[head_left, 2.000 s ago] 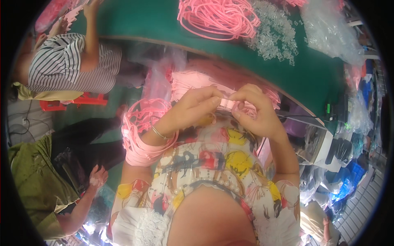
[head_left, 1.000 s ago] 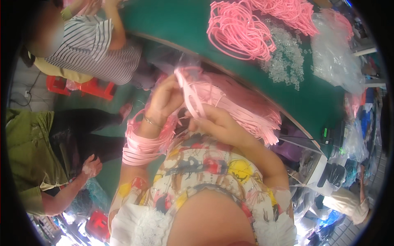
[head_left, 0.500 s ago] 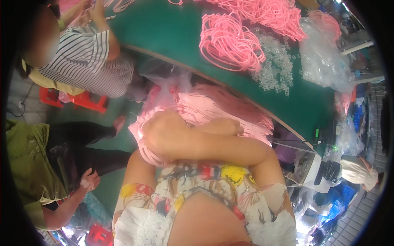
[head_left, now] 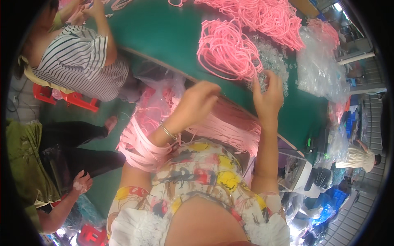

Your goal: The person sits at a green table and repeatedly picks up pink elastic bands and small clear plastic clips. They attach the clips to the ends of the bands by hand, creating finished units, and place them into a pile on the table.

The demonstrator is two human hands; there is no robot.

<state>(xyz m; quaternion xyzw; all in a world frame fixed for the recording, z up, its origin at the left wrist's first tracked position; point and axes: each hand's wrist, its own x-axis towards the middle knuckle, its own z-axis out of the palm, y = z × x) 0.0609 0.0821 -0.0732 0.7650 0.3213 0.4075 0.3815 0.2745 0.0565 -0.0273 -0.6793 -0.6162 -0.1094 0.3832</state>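
Observation:
My right hand (head_left: 269,96) reaches over the green table to the edge of a heap of small clear plastic pieces (head_left: 273,61). Its thumb and forefinger are apart, beside a tangled bundle of pink cords (head_left: 227,49). Loops of flat pale pink straps (head_left: 139,147) hang round my left forearm, below a bracelet (head_left: 168,132). My left hand (head_left: 199,102) is held up near the table edge with its fingers curled; whatever they may hold is hidden. More pink straps (head_left: 230,133) lie across my lap, below the table edge.
A larger pile of pink cords (head_left: 266,20) covers the far table (head_left: 156,33), beside a clear plastic bag (head_left: 320,61). At left sits a person in a striped shirt (head_left: 74,53); nearer is another in green (head_left: 24,160). Red stools (head_left: 84,101) stand on the floor.
My hands were crossed low over the straps on my lap. They have come apart: the right has moved up to the clear pieces, and the left has risen toward the table edge.

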